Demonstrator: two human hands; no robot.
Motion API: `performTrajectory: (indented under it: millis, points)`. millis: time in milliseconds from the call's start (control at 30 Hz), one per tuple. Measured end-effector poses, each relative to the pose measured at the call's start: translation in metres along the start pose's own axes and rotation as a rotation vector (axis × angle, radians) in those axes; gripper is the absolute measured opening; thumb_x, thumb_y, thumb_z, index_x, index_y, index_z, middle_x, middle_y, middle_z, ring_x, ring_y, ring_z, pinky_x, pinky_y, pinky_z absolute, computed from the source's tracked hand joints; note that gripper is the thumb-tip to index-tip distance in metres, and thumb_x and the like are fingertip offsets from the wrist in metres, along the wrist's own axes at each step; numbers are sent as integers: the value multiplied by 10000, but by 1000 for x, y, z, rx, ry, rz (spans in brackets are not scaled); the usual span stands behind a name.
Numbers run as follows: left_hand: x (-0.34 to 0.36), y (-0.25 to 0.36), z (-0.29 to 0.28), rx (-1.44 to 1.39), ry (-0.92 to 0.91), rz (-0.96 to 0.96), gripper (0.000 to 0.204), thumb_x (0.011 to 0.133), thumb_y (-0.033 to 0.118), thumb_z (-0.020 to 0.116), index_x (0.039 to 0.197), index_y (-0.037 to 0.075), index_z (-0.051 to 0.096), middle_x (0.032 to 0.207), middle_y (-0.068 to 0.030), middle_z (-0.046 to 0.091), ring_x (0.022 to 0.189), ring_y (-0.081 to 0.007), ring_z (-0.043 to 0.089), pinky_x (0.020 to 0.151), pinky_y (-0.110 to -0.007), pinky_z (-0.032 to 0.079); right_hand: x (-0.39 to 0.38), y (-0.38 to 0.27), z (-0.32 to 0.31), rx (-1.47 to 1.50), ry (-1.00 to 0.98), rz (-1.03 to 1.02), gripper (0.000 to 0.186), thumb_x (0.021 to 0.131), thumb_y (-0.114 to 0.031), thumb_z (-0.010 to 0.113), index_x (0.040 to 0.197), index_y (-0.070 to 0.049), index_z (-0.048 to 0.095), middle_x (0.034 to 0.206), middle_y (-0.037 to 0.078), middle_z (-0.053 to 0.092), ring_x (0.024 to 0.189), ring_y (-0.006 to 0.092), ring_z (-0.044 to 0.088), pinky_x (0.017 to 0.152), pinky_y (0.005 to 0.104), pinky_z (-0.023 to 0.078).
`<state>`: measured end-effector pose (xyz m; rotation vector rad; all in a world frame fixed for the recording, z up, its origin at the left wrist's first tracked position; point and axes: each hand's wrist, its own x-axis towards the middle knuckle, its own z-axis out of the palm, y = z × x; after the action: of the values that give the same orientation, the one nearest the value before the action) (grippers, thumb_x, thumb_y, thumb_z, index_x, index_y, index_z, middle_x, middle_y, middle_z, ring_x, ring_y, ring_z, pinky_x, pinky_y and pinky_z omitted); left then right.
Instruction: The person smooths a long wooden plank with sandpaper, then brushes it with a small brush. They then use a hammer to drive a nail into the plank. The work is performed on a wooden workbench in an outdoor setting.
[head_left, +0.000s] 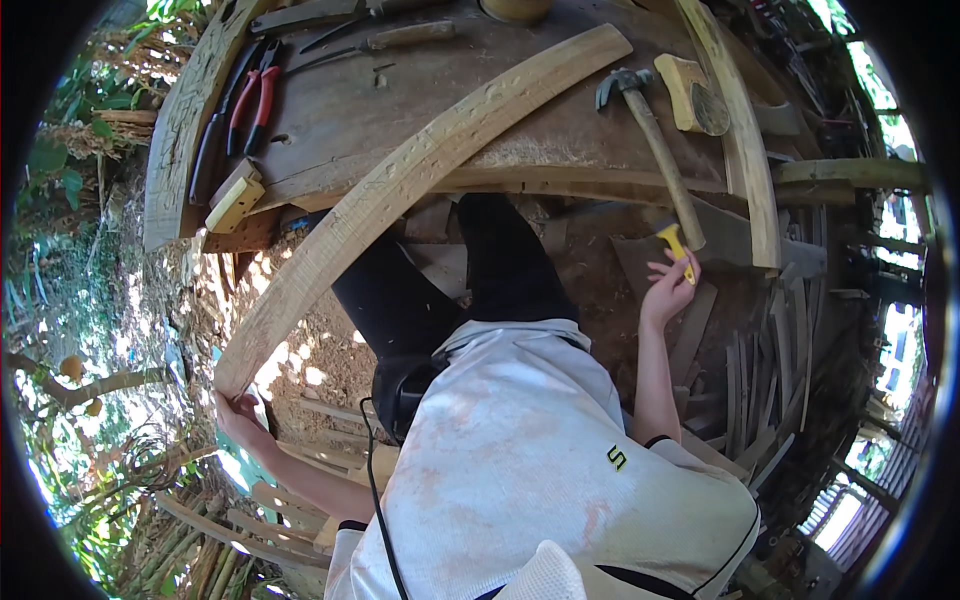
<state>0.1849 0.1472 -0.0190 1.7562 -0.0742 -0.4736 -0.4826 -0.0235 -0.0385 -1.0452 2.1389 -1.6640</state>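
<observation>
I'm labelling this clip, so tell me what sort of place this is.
Most likely an outdoor woodworking spot. A worn wooden workbench carries a hammer and red-handled pliers; the left hand grips a long curved plank, wood offcuts lie on the dirt ground, and greenery stands alongside.

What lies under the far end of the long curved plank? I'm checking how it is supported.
The curved plank rests on the dark wooden bench top; its near end is gripped by the left hand. The bench surface directly beneath is covered.

My right grip (pixel 672 285) hiding the yellow tool's (pixel 677 243) handle, round yellowish object (pixel 515 8) cut by top edge, counter (pixel 340 120) tools partly cropped.
</observation>
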Motion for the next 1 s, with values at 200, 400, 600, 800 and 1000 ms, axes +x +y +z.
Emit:
performTrajectory:
  millis: [200,400,600,800,1000]
  points:
    - [2,3,-1,20,-42,-7,311,1100,315,534,1064,29,651,694,-35,614,591,-110,542,555,-273,450,-7,-12,25,432,-309,323,331,1127,-299,467,1293,-26,553,985,164,706,703,218,725,517,260,525]
    - [1,0,1,20,-56,-26,325,1104,329,523,1068,31,649,719,-36,614,607,-107,543,557,-283,446,55,46,-46,108,102,387,387,1120,-332,483,1367,-38,532,1112,192,725,759,229,739,557,279,551]
    - [-2,-1,2,-13,-50,-10,325,1106,334,522,1103,31,637,754,-37,613,618,-112,537,571,-290,452,26,58,4,482,-192,581,347,1112,-335,505,1337,-82,579,1078,153,738,740,213,742,514,277,524]
    - [3,1,1,2,-33,-17,343,1097,352,541,1118,20,626,730,-39,599,606,-121,523,572,-292,451,30,90,15,-101,-161,422,371,1105,-347,517,1371,-93,569,1092,150,749,710,204,747,487,279,499]
    - [-1,-5,-7,-17,-11,-8,338,1086,339,570,1117,7,622,713,-41,579,606,-127,524,537,-286,443,37,77,4,449,-120,573,399,1108,-375,510,1370,-81,571,1092,143,758,777,202,757,544,264,515]
